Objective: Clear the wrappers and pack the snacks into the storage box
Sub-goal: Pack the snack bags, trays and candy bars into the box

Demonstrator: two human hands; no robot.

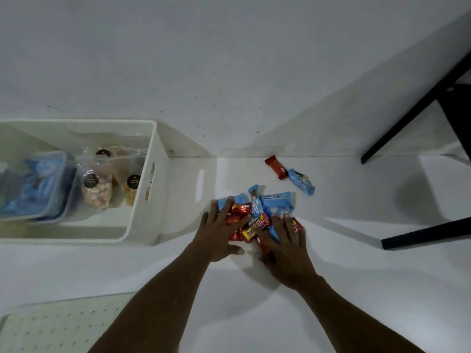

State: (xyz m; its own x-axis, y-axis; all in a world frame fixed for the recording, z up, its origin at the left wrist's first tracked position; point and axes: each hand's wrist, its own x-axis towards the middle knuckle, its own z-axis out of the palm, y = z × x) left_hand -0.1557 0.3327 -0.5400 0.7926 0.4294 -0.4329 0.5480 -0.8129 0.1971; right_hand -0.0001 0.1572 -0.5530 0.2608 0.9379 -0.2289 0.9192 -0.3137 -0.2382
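Beside the open white plastic storage box (183,200), you cover a pile of small blue, red and yellow wrapped snacks (257,212).
Your left hand (219,233) reaches forward palm down, fingers straight and spread over the pile's left side; your right hand (285,253) lies likewise on its right side, fingers splayed, gripping nothing. Farther right, a red packet (276,167) and a blue packet (302,181) lie just beside each other, apart from the pile.

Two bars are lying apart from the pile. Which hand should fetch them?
Right, probably. The right hand rests on the right of the pile, nearer the red bar and blue bar. The left hand lies on the side toward the box.
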